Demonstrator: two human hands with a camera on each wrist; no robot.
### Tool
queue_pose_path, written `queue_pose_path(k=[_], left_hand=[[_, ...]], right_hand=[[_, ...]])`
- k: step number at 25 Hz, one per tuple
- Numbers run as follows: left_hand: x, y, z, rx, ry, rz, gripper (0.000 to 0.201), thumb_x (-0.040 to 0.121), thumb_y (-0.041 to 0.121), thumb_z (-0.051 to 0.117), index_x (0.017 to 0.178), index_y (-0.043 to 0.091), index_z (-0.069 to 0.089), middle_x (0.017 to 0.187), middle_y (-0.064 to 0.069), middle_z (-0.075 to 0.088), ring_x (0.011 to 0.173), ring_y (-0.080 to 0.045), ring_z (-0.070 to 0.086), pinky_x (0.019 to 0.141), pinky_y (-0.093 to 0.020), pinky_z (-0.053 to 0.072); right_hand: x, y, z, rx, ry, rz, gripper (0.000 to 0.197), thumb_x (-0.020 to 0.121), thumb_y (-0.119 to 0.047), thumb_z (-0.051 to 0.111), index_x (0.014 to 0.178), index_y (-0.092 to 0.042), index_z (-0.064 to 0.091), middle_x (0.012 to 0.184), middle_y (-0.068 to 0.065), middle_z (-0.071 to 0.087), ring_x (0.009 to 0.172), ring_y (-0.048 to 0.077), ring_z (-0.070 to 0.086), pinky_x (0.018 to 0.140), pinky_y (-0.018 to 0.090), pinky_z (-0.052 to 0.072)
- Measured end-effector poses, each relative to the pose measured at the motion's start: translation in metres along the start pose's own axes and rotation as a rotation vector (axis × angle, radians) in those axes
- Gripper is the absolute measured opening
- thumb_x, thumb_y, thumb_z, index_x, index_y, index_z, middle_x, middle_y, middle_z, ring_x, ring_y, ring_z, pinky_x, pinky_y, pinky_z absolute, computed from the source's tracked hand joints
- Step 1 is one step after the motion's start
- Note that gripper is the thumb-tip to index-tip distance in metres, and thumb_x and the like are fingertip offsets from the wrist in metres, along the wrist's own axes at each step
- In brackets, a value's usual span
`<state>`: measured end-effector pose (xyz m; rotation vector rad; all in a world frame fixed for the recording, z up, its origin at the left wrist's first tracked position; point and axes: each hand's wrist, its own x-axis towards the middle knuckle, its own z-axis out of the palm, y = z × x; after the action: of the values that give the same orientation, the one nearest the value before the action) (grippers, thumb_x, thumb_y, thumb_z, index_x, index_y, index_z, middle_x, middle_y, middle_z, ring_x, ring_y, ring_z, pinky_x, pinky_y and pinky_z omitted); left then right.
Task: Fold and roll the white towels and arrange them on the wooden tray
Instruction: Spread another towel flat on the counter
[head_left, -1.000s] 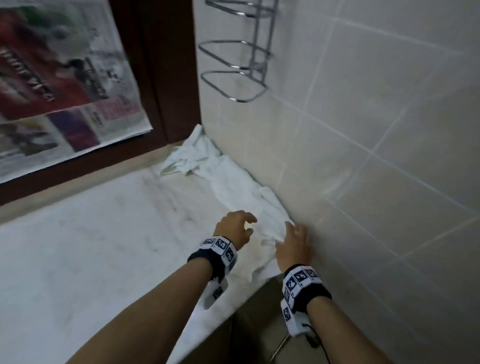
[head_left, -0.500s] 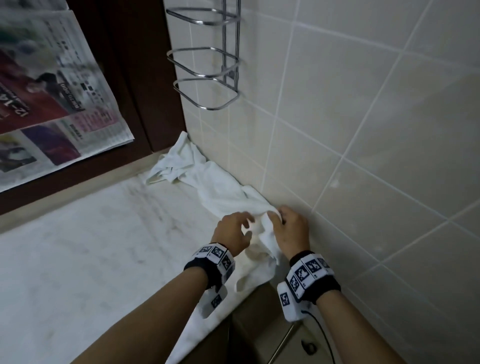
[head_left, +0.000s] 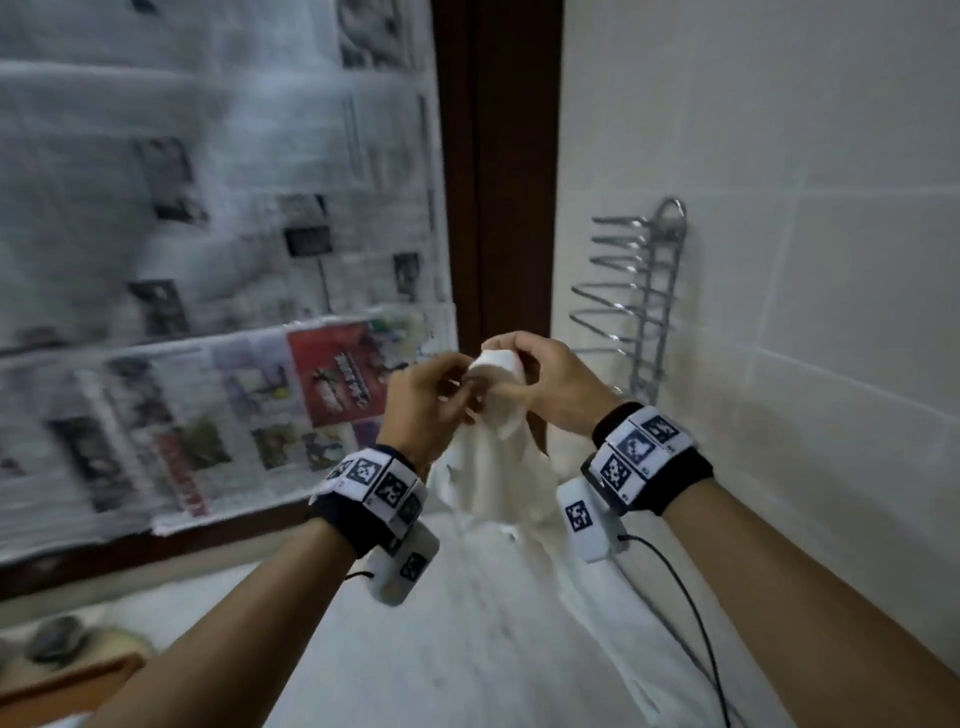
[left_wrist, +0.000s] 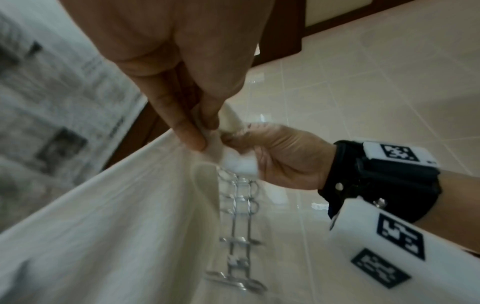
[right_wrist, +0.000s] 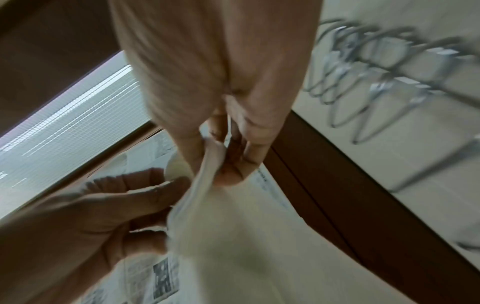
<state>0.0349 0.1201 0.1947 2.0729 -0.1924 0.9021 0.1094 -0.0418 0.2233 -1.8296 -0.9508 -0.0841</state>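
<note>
A white towel (head_left: 488, 467) hangs from both hands, lifted above the white marble counter (head_left: 415, 649), its lower part trailing down onto the counter by the wall. My right hand (head_left: 540, 384) grips the towel's top edge in curled fingers. Close beside it, my left hand (head_left: 431, 400) pinches the same edge. The left wrist view shows my left fingers (left_wrist: 189, 135) pinching the towel (left_wrist: 116, 216) with the right hand (left_wrist: 280, 158) just beyond. In the right wrist view my right fingers (right_wrist: 233, 160) hold the towel (right_wrist: 233, 236) beside the left hand (right_wrist: 103, 216). A wooden tray corner (head_left: 62, 686) shows at the bottom left.
A tiled wall (head_left: 779, 260) runs along the right with a chrome wire rack (head_left: 634, 301) mounted on it. Newspaper (head_left: 208, 260) covers the window behind, framed in dark wood (head_left: 493, 156). A blurred round object (head_left: 52, 639) sits by the tray.
Both hands have lifted the towel's end from the counter up to about chest height. The head view has swung upward and left.
</note>
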Motion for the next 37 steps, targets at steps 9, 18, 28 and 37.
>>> queue_pose_path(k=[9,18,28,37], left_hand=[[0.032,0.033,-0.212,0.765,-0.014,-0.104,0.024,0.087,0.036,0.068,0.069,0.02,0.068,0.063,0.0,0.057,0.067,-0.025,0.057,0.062,-0.033,0.048],[-0.003,0.064,-0.326,0.861,0.233,-0.209,0.024,0.092,0.031,0.062,0.075,0.016,0.071,0.065,-0.003,0.058,0.065,-0.024,0.055,0.056,-0.027,0.035],[-0.045,0.148,-0.348,-0.14,0.507,-0.277,0.016,0.084,0.028,0.072,0.077,0.014,0.069,0.069,-0.007,0.061,0.053,-0.016,0.055,0.053,-0.024,0.037],[-0.028,0.161,-0.349,-0.214,0.485,-0.261,0.018,0.077,0.028,0.07,0.064,0.016,0.069,0.043,0.006,0.035,0.037,-0.009,0.024,0.039,-0.021,0.013]], right_hand=[[0.103,-0.148,0.029,-0.262,0.226,-0.201,0.015,0.085,-0.006,0.067,0.093,-0.012,0.078,0.093,0.003,0.074,0.089,0.011,0.066,0.071,0.009,0.046],[0.099,-0.182,0.023,-0.267,0.348,-0.197,0.017,0.082,-0.027,0.076,0.087,-0.01,0.077,0.076,0.007,0.071,0.065,0.01,0.059,0.053,0.011,0.04],[0.006,-0.223,0.017,0.451,0.213,-0.152,0.019,0.088,-0.02,0.07,0.07,-0.015,0.064,0.073,0.005,0.066,0.064,0.016,0.061,0.065,0.028,0.049],[0.0,-0.252,0.009,0.563,0.15,-0.121,0.014,0.091,-0.018,0.064,0.079,-0.012,0.062,0.068,-0.005,0.067,0.062,0.006,0.063,0.059,0.016,0.048]])
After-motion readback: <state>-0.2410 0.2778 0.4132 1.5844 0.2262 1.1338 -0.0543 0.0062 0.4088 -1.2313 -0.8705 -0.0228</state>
